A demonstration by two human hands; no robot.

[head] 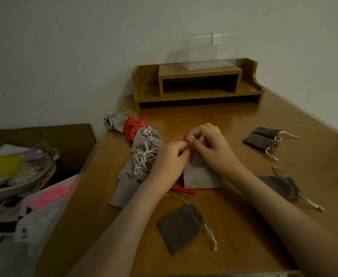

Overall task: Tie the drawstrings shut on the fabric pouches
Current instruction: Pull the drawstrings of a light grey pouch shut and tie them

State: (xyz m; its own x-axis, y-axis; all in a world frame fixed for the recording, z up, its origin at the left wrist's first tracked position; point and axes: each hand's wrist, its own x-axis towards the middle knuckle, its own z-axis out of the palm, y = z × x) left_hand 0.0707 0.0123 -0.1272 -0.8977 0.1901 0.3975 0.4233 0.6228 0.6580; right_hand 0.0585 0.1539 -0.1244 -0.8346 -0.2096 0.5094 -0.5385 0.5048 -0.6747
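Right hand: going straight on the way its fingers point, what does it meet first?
Likely the left hand: the right hand points left at it, and both seem to pinch the red cord between them.

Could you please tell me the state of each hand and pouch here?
Left hand, pinching red drawstring.
Right hand, pinching the same drawstring.
Pale grey fabric pouch under the hands, lying flat.
Pile of pale grey pouches, drawstrings knotted.
Front dark grey pouch, neck gathered, cords loose.
Right dark grey pouch, neck gathered, cords loose.
Two far dark grey pouches, necks gathered.
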